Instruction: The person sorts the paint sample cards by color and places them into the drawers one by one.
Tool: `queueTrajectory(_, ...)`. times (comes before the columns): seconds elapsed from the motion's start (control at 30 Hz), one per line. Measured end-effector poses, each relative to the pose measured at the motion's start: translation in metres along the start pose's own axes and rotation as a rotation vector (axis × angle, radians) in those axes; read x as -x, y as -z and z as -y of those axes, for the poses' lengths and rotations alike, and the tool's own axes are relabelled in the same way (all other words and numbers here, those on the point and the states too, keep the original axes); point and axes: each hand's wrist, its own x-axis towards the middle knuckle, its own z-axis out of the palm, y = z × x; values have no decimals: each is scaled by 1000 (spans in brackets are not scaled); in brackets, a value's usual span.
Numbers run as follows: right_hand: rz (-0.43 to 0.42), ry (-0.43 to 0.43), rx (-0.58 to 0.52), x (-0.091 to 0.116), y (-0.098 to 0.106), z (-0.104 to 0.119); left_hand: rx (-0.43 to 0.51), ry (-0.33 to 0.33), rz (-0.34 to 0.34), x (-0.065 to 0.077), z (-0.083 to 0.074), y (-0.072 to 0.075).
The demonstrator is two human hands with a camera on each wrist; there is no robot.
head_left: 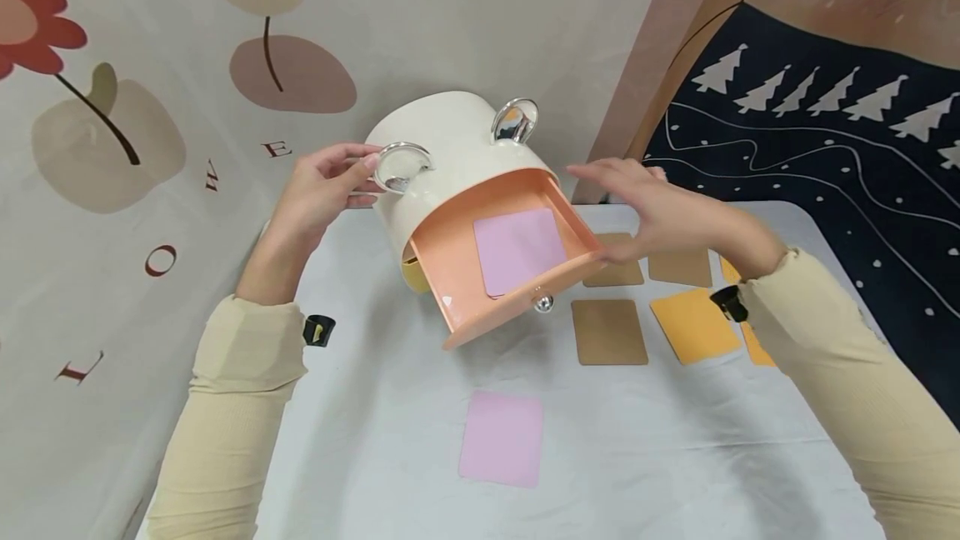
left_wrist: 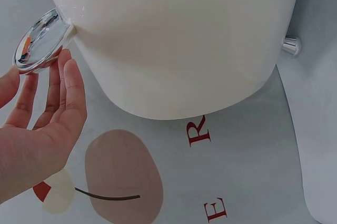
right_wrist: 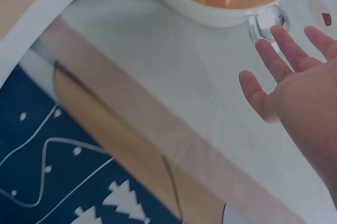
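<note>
1. The left hand [head_left: 318, 183] pinched a silver ear [head_left: 402, 170] between thumb and fingers.
2. The white box [head_left: 457, 140] was at the table's [head_left: 375, 440] back, its orange drawer [head_left: 442, 261] sticking out.
3. One purple card [head_left: 501, 438] lay before it, another purple card [head_left: 519, 250] inside the drawer.
4. Brown cards [head_left: 610, 332] lay farther right.
5. The right hand [head_left: 660, 207], fingers spread, was beside the drawer.

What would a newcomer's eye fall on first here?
Probably the white container, mid-picture in the head view, with its peach drawer pulled out and a pink card inside. Next, one shiny silver ear, which the left hand grips. Then the brown cards and yellow cards lying on the white tablecloth, right of the drawer.
</note>
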Motion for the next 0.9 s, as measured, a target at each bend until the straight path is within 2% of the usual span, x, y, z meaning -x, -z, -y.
queueTrajectory(0.13, -54, -25, 25, 22, -7, -8, 6, -5, -1, 0, 0, 0)
queueTrajectory(0.3, -125, -6, 52, 52, -29, -22, 13, 0, 2, 0, 0, 0)
queueTrajectory(0.5, -116, -62, 47, 80, -67, -32, 11, 3, -1, 0, 0, 0)
queueTrajectory(0.63, -88, -59, 24, 86, -100, -29, 29, -2, 2, 1, -1, 1)
queueTrajectory(0.77, -73, 6, 12, 83, -134, -17, 35, -8, 4, 1, 0, 1)
queueTrajectory(0.9, -3, 49, -28, 76, -165, -1, 33, -3, 4, 0, -1, 0)
